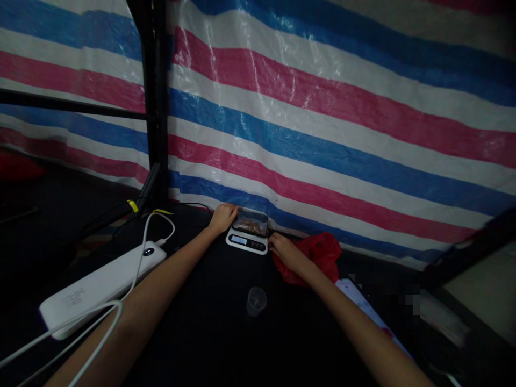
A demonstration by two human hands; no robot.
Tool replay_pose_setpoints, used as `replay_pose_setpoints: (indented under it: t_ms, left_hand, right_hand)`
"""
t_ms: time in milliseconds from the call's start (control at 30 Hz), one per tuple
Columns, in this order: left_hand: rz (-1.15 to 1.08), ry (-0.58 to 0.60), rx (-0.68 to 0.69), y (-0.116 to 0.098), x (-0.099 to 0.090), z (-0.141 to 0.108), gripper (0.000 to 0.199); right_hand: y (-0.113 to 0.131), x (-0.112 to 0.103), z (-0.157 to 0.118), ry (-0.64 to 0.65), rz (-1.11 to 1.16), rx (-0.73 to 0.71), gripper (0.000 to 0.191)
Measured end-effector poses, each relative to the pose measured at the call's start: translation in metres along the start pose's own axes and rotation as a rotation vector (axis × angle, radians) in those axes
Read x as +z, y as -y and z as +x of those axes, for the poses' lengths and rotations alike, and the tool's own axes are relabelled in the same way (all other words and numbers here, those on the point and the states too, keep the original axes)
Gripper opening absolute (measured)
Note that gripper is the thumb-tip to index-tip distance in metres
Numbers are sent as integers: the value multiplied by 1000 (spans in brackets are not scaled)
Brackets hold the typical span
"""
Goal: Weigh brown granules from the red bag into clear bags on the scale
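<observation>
A white digital kitchen scale (246, 242) with a small display lies on the black surface by the striped sheet. On its platform stands a clear plastic container (250, 221) with brownish contents I cannot identify. My left hand (224, 217) has its fingers closed at the container's left edge. At the container's lower right corner, close to the scale's side, my right hand (282, 250) has its fingers curled in; its fingertips are small and dim. A red plastic bag (318, 255) lies behind and under my right wrist. Nearer to me stands a small clear plastic cup (256, 301).
A white power bank (100, 287) with a white cable (142, 258) lies left of my left forearm. Striped plastic sheeting (322, 118) hangs behind, with a black metal post (157, 107). A pale, flat printed item (363, 306) lies beyond my right forearm.
</observation>
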State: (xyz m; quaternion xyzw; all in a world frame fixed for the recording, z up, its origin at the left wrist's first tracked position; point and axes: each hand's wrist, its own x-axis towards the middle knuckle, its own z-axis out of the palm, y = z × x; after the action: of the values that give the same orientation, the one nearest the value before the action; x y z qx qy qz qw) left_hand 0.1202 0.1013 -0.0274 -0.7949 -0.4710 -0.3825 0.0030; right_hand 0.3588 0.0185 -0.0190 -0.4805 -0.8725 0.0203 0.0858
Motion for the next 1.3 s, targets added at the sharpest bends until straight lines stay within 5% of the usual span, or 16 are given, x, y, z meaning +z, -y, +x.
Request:
replay_pose_setpoints:
  t_ms: [333,633,833,1067,1300]
  left_hand:
    - [61,-8,-8,1,0,0,42]
    - [257,-108,-90,5,0,-1,45]
    - [289,-55,-97,5,2,-1,46]
    - [326,6,-141,-1,-2,-4,46]
    - [124,-309,-260,-26,-34,20,50]
  right_hand:
    - [-17,-10,0,101,310,-108,9]
    - [-3,-50,-8,-278,479,-65,14]
    - [-36,-81,-38,-358,485,87,19]
    - [-71,-72,-79,-275,412,231,25]
    - [-82,-71,-98,-155,298,251,24]
